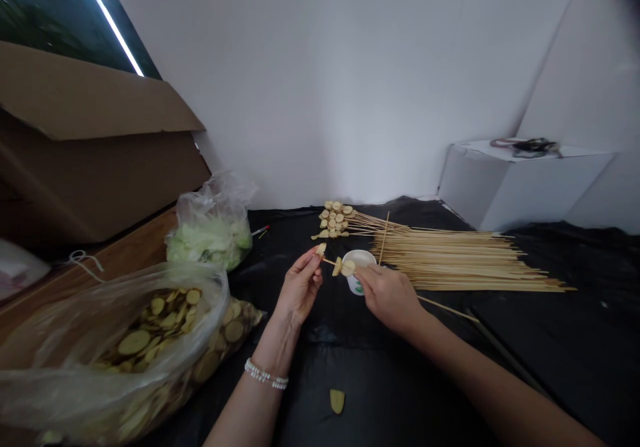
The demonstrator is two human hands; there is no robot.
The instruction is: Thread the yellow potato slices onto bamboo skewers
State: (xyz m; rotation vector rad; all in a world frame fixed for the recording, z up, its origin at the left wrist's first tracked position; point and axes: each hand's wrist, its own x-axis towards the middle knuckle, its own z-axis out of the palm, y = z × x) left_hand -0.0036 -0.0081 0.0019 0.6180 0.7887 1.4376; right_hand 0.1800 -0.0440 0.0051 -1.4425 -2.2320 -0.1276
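Observation:
My left hand (303, 282) pinches a pale potato slice (321, 249) at the pointed end of a wooden skewer. Fingers closed around that skewer (447, 308), my right hand (387, 295) grips it close to two threaded slices (343, 266); its blunt end sticks out behind the hand to the right. A white paper cup (361, 258) stands just behind my right hand, partly covered by it. Farther back lie several filled skewers (334, 219) with slices bunched at their left ends. One loose slice (337, 401) rests on the black cover in front of me.
Bare wooden skewers (460, 260) lie in a wide pile at right. An open plastic bag of slices (165, 327) is at left, with a bag of pale green vegetable (210, 234) behind it. A cardboard box (95, 174) and a white box (525, 184) flank the black cover (400, 394).

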